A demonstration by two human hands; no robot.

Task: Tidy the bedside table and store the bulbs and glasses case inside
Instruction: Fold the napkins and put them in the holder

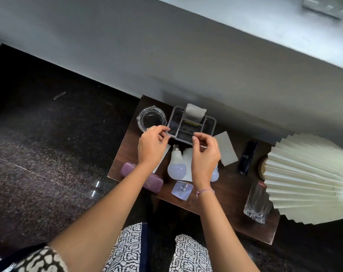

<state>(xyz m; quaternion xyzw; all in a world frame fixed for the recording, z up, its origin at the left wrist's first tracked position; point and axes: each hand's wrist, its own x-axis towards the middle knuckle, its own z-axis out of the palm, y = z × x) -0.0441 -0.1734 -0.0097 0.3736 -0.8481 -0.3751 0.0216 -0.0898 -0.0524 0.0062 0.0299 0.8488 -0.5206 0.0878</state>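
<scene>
Bulbs and glasses case lie unstored on the bedside table. Left hand pinches the organiser; right hand's grip is unclear.

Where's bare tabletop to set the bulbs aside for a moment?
Bare wood between the packet and the tumbler, near the front edge; a smaller strip between ashtray and glasses case. Crowded centre: bulbs, tissues, organiser.

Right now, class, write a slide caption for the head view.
Left hand and right hand at the grey organiser; bulbs and glasses case lie on the table.
</scene>
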